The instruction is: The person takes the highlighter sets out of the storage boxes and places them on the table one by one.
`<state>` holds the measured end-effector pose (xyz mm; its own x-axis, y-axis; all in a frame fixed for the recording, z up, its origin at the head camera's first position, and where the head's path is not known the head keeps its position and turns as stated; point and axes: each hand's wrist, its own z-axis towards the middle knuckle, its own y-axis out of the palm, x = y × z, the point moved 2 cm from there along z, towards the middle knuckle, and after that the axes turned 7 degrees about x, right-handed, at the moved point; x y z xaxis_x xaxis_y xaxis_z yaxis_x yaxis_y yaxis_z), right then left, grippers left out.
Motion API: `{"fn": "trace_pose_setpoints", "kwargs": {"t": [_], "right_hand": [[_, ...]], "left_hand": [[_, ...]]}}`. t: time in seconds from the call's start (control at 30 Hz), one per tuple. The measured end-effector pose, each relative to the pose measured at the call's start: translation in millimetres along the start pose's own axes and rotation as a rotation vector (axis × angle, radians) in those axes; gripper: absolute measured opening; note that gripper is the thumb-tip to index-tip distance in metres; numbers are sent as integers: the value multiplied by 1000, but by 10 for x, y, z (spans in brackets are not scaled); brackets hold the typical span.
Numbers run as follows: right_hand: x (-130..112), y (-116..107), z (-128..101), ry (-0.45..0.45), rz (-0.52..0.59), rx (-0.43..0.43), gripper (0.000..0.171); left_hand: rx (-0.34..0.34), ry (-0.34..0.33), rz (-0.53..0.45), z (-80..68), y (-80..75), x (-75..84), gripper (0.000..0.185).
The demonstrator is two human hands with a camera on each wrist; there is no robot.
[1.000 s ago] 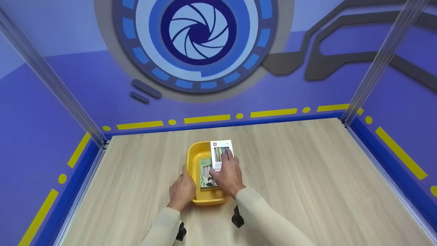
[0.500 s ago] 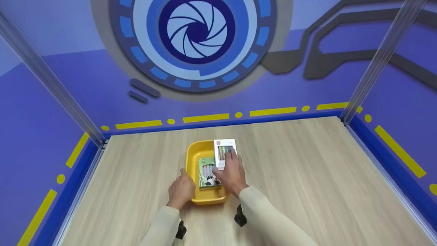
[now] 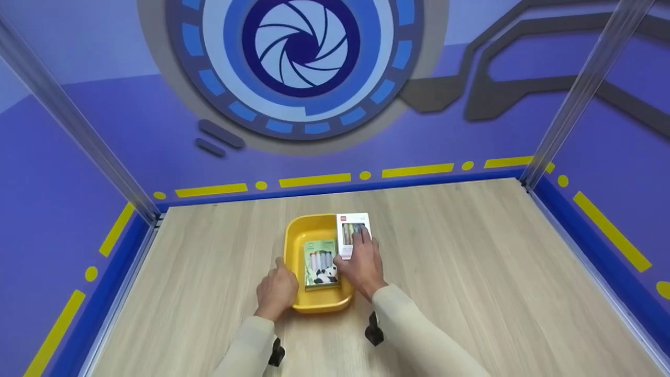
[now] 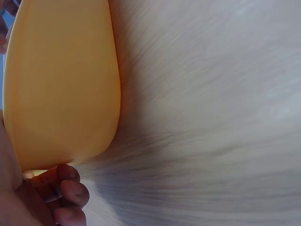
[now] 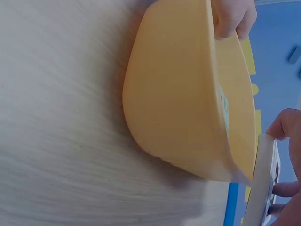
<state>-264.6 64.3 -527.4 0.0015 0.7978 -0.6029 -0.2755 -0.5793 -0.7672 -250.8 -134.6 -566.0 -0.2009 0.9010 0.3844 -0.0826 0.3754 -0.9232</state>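
My left hand (image 3: pixel 277 289) grips the near-left rim of the yellow tub (image 3: pixel 294 246), thumb along the rim's top edge and the other fingers (image 4: pixel 70 193) curled under its outer wall, as the left wrist view shows. The tub stands on the wooden table (image 3: pixel 471 272), near the middle of it and just ahead of both my forearms. My right hand (image 3: pixel 365 266) lies palm down on the white box (image 3: pixel 353 230), fingers spread and only slightly bent across its printed face, thumb at its near-left corner; whether the fingers curl around the box edge cannot be told from the head view. The white box rests tilted on the tub's right rim, its far end sticking out beyond my fingertips, its left edge over the tub's inside. In the right wrist view the box (image 5: pixel 261 188) appears edge-on, just beside the tub's rim, with my fingertips against it. A green box (image 3: pixel 320 263) with a panda print lies flat on the tub's floor, directly left of my right hand and touching the white box's near-left corner.
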Motion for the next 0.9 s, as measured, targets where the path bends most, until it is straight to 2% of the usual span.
{"fn": "trace_pose_setpoints", "kwargs": {"t": [0.3,0.43,0.73,0.9], "right_hand": [[61,-31,-9,1,-13,0,66],[94,-34,-14,31,-7,-19,69],[158,-55,-35,25,-16,-14,69],[197,-71,-42,34,-8,-15,68]], "left_hand": [[61,45,-8,-27,-22,-10,35],[38,30,3,-24,-13,-12,37],[-25,-16,-2,-7,15,-17,46],[-19,-16,-12,-4,11,-13,46]]}}
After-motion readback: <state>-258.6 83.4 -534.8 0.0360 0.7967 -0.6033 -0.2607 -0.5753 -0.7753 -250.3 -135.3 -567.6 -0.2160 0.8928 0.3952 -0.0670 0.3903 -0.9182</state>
